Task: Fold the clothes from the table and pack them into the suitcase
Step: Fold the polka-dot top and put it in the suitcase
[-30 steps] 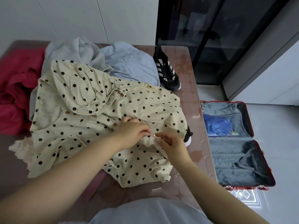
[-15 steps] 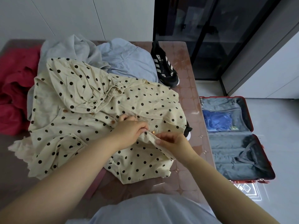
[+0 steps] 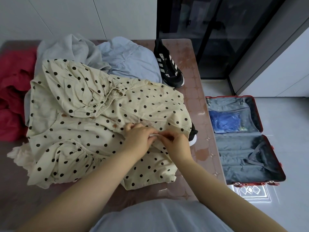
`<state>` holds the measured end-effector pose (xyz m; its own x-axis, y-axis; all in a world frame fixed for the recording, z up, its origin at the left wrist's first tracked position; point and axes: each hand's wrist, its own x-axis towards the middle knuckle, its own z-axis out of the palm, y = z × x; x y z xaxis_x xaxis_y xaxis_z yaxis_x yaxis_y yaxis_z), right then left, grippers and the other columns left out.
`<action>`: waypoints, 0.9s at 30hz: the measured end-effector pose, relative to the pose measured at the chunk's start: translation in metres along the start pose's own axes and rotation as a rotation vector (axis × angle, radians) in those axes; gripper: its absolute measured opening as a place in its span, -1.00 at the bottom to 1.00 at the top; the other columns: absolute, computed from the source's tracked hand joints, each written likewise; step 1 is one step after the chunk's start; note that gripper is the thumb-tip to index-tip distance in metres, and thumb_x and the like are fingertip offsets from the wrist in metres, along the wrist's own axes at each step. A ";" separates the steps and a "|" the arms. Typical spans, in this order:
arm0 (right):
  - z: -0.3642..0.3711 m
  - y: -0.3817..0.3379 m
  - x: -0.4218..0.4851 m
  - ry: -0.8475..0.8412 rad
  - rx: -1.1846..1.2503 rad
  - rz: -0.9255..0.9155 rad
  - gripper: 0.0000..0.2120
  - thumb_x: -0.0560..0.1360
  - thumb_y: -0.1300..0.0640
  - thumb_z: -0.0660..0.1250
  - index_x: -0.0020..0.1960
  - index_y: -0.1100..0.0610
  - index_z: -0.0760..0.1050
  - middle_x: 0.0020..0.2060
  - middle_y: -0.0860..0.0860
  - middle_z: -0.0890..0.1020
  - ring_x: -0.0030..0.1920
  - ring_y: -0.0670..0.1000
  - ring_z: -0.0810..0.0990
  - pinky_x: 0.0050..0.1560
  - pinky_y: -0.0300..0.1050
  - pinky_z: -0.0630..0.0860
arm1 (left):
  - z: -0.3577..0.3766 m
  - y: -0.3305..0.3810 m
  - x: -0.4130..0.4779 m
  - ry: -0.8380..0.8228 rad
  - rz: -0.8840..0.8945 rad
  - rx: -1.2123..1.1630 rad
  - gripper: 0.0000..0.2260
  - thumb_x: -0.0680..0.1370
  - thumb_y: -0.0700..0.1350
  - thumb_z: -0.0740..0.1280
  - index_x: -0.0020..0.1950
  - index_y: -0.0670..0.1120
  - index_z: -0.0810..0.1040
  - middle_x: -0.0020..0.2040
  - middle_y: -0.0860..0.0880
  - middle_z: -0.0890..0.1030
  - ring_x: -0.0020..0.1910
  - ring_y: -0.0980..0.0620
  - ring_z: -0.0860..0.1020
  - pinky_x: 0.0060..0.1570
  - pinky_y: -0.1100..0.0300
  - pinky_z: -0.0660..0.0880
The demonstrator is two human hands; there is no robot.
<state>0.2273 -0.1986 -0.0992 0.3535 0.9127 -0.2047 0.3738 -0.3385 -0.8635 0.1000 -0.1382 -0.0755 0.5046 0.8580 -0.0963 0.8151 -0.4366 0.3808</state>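
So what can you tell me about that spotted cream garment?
The cream polka-dot garment looks like thin, crinkly cloth with black dots, gathered seams and small brown buttons. It lies spread and rumpled, unfolded, on the table, over part of the grey garment and a black shoe. The left hand and right hand both pinch its front edge.

A bare strip of bench (image 3: 199,106) runs between the spotted dress (image 3: 87,124) and the open suitcase (image 3: 234,166) on the floor. A black shoe (image 3: 168,67) blocks its far end. A blue bag (image 3: 224,122) sits in the suitcase's far half.
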 end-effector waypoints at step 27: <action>0.025 0.000 0.028 0.011 -0.707 -0.336 -0.84 0.22 0.20 0.57 -0.32 0.11 0.58 -0.37 0.01 0.57 -0.49 0.09 0.54 -0.56 -0.27 0.17 | 0.029 -0.022 -0.016 0.293 0.059 0.054 -0.86 0.33 -0.15 0.43 -0.20 0.07 0.57 -0.24 0.17 0.61 -0.16 0.07 0.53 -0.06 0.15 0.11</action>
<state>0.2155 -0.1674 -0.1170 0.1322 0.9910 0.0234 0.9184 -0.1135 -0.3790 0.0822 -0.1501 -0.1094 0.4537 0.8690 0.1972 0.8050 -0.4946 0.3277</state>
